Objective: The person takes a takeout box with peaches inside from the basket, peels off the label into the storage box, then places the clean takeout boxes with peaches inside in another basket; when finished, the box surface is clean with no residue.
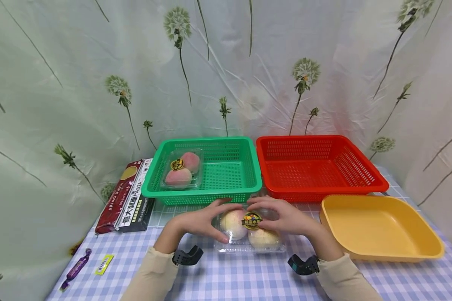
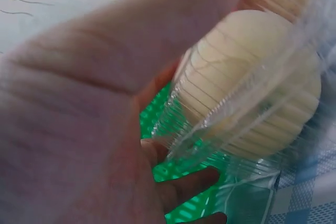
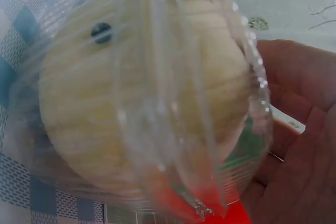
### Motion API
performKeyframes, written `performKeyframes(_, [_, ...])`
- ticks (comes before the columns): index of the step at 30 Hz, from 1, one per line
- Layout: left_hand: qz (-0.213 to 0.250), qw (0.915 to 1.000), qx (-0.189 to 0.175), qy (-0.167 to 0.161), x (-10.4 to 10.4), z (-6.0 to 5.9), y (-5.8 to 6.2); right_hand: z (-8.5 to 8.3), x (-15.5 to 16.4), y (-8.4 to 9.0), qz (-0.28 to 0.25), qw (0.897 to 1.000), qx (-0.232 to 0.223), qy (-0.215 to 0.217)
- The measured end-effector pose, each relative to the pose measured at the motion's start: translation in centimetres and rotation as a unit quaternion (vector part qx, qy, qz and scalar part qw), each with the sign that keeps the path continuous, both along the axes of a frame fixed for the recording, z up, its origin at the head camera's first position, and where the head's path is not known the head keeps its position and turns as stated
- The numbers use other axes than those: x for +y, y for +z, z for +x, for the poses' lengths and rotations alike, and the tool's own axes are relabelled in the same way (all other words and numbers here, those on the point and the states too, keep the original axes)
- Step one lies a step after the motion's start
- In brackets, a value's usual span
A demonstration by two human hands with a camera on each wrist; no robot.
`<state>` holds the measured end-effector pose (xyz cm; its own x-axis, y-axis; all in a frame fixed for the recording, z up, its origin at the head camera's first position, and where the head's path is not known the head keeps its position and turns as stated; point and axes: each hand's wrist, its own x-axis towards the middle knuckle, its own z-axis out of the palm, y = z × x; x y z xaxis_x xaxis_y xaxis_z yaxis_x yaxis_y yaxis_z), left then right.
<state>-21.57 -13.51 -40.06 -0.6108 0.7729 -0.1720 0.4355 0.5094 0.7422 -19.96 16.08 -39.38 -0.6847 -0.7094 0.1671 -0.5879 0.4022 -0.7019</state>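
A person's left hand (image 1: 208, 219) and right hand (image 1: 288, 215) grip opposite ends of a clear plastic clamshell of two pale peaches (image 1: 248, 230), thumbs and fingers curved around it, just in front of a green basket (image 1: 226, 194) at the checked table. From here I cannot tell whether its base touches the cloth. Another peach pack (image 1: 196, 180) sits inside the green basket, at left.

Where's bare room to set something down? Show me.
Bare: the red basket; the yellow tray; the green basket right of its peach pack; the tablecloth before the nearer pack, between the sleeves. Crowded: around the nearer pack, hands flanking it, green basket close behind.
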Motion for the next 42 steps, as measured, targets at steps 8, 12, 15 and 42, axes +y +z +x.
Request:
performKeyframes(8, [0.005,1.0000,-0.005,-0.003,0.2,-0.1,-0.6,0.2,-0.2,-0.4,-0.001,0.999,0.022,-0.029])
performKeyframes(12, [0.007,1.0000,0.000,-0.003,0.2,-0.1,-0.7,0.2,-0.5,-0.5,-0.001,0.997,0.063,-0.043])
performKeyframes(15, [0.012,0.9999,0.008,0.001,0.3,0.0,-0.7,0.2,-0.8,-0.5,0.001,0.994,0.093,-0.051])
performKeyframes(42, [0.016,0.9994,0.019,0.023,0.7,0.1,-0.9,0.3,-0.8,0.3,-0.058,0.994,0.076,-0.047])
